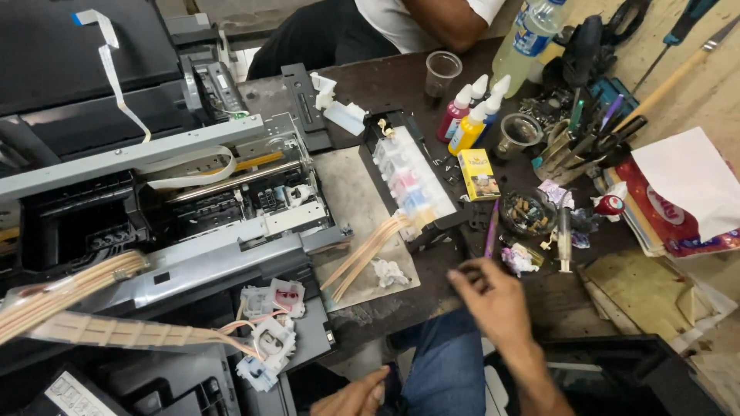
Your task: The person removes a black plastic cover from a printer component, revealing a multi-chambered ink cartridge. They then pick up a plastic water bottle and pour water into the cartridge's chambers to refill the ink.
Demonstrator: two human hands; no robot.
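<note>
Both hands, left [356, 398] and right [491, 296], spread empty near an ashtray [526, 213] holding butts.

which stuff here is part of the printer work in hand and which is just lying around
In the work:
- opened grey and black printer
- black ink tank block with coloured chambers
- bundle of thin beige ink tubes
- coloured ink refill bottles
- right hand, reaching by a purple pen

Lying about:
- small yellow box
- empty clear plastic cup
- round ashtray
- crumpled white tissue
</note>
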